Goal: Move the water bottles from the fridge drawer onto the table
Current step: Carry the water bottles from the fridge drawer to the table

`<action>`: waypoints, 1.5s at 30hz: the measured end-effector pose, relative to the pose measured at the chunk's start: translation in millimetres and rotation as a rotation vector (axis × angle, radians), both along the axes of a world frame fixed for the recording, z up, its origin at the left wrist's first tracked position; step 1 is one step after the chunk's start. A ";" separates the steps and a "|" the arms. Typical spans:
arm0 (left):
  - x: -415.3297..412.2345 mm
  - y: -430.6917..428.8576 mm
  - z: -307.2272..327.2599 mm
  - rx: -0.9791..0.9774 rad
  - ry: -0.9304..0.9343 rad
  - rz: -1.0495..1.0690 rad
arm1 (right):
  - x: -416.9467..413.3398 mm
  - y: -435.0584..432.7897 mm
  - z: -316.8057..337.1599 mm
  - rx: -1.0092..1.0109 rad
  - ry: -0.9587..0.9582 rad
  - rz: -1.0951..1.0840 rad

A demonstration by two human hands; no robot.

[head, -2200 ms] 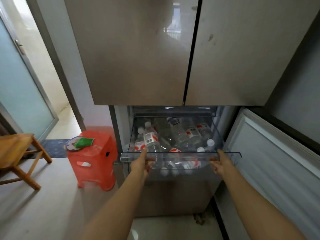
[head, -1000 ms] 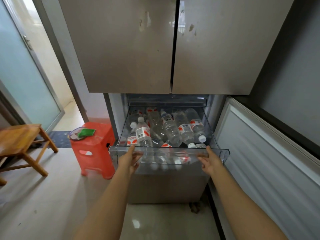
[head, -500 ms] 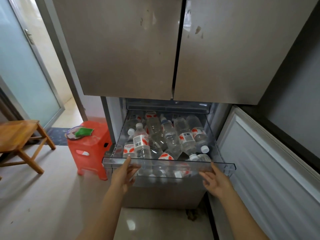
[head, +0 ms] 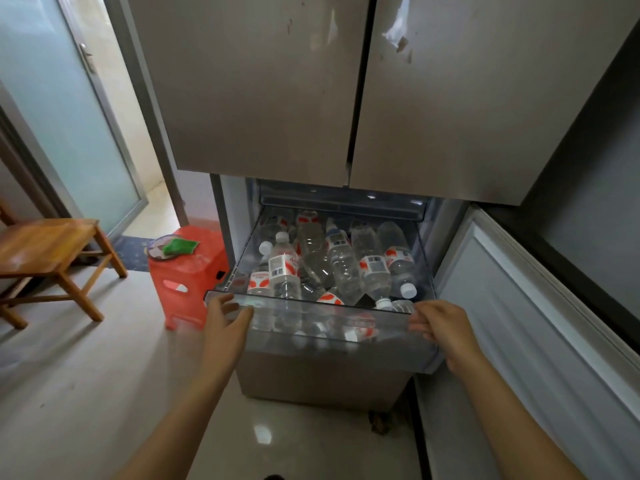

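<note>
- Drawer point(head: 332, 327): clear plastic, pulled out of the fridge point(head: 277, 98), and we judge it heavy when this full.
- Bottles point(head: 343, 268): piled inside on their sides, long axes mostly running back to front, several caps toward the front edge. Likely light but slick; we would grasp mid-body at the label.
- Left hand point(head: 227, 322): fingers spread, empty, at the front-left corner.
- Right hand point(head: 438, 323): loosely curled, empty, at the front-right corner.

Clear plastic drawer point(head: 332, 327), brushed-metal fridge doors point(head: 263, 84), glossy floor point(head: 86, 393).

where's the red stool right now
The red stool stands on the floor, left of the open fridge drawer, with the wooden table further left.
</note>
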State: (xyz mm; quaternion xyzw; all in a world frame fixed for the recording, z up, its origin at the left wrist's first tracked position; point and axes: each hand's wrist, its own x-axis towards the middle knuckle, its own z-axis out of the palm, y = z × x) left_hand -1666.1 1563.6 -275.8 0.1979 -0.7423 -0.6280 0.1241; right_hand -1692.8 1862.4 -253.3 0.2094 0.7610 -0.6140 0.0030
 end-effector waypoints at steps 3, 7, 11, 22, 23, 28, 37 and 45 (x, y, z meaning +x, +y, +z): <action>-2.1 0.6 15.3 -0.131 0.066 -0.049 | -10.3 -1.6 -0.9 0.110 0.028 0.022; -19.8 10.7 25.4 -0.284 0.177 -0.102 | -26.0 -2.1 0.4 0.313 0.035 0.063; -51.2 29.7 24.4 -0.413 0.174 -0.298 | -40.7 2.7 -1.0 0.478 0.011 0.111; -173.9 109.8 -11.1 -1.330 0.274 -1.117 | -96.6 11.0 -20.8 0.729 -0.193 0.277; -182.5 116.7 -16.6 -1.356 0.321 -1.122 | -100.0 9.5 -22.6 0.745 -0.214 0.291; -192.6 141.2 -42.7 -1.585 0.600 -1.233 | -108.8 11.9 -36.7 0.757 -0.281 0.304; -200.8 162.8 -60.0 -1.714 0.695 -1.536 | -133.7 10.5 -47.6 0.723 -0.337 0.360; -194.8 172.2 -54.8 -1.886 0.789 -1.476 | -133.2 13.1 -47.1 0.645 -0.319 0.406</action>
